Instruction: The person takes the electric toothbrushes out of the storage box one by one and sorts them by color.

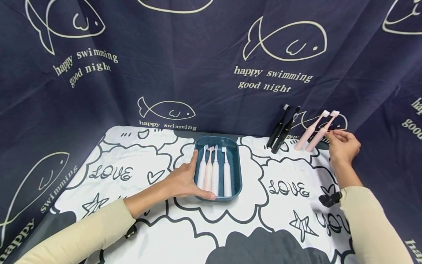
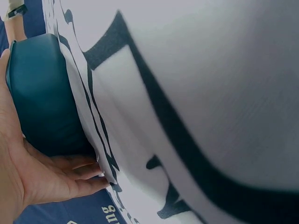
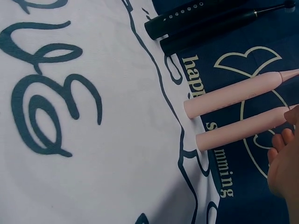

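My left hand (image 1: 184,181) rests at the near left corner of a dark teal plastic box (image 1: 234,165), thumb along its front and fingers along its left side. Inside lie several electric toothbrushes, white ones (image 1: 227,178) and a pale pink one (image 1: 208,174). On the right, my right hand (image 1: 344,146) pinches the upper handle of the rightmost pink electric toothbrush (image 1: 318,139). Another pink toothbrush (image 1: 306,136) leans beside it. In the right wrist view, my right hand (image 3: 284,163) reaches that pink handle (image 3: 243,128) from the right edge, its fingertips partly cut off.
Black electric toothbrushes (image 1: 281,135) lean against the navy curtain (image 1: 211,66), left of the pink ones. A white cloth with black drawings (image 1: 132,165) covers the table, and the curtain rises along its back and sides.
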`<action>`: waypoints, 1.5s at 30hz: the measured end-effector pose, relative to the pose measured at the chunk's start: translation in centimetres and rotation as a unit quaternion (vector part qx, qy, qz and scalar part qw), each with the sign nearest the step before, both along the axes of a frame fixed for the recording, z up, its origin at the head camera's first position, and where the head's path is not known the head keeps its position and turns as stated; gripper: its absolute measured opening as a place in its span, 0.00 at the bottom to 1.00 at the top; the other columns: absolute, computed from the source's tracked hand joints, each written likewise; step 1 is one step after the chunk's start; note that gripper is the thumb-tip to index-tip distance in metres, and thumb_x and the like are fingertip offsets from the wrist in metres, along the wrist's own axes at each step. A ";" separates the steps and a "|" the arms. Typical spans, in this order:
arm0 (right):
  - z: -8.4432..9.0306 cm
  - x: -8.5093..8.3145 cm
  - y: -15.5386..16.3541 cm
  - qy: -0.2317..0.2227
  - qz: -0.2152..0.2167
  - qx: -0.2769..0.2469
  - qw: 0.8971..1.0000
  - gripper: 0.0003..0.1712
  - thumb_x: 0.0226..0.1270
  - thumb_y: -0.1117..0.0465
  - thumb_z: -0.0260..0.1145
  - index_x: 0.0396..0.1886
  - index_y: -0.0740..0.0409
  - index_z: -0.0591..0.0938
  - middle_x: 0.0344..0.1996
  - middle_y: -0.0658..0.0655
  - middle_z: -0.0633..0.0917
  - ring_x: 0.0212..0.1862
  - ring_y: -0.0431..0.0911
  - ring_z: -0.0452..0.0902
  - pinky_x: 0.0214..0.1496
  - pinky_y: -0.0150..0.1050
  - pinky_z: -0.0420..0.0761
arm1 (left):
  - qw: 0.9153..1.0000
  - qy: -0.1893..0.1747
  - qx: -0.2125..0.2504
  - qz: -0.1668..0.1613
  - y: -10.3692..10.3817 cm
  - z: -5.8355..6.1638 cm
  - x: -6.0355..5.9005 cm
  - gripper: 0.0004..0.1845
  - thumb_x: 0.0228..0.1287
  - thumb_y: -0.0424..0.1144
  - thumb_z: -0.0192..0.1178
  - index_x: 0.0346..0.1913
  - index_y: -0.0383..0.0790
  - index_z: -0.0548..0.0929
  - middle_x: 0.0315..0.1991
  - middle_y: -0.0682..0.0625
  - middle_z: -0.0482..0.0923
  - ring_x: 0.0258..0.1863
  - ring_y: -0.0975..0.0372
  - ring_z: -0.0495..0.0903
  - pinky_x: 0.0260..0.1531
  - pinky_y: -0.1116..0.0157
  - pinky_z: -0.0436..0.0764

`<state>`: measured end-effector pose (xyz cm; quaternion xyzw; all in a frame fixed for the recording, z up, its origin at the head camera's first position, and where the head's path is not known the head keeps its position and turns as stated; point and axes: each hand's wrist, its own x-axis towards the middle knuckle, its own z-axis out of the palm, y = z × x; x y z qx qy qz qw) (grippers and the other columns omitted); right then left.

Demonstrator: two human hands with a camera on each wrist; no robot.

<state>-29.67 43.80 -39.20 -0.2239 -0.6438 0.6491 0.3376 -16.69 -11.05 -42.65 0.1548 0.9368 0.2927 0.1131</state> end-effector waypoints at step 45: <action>-3.0 2.2 -5.9 -0.029 0.140 -0.081 0.986 0.12 0.73 0.76 0.72 0.33 0.57 0.91 0.21 0.44 0.92 0.24 0.35 0.91 0.31 0.28 0.88 | 1.000 0.001 0.009 -0.003 0.1 -0.1 0.0 0.94 0.39 0.83 0.82 0.94 0.42 0.30 0.80 0.27 0.74 0.77 0.41 0.79 0.70 0.43 0.84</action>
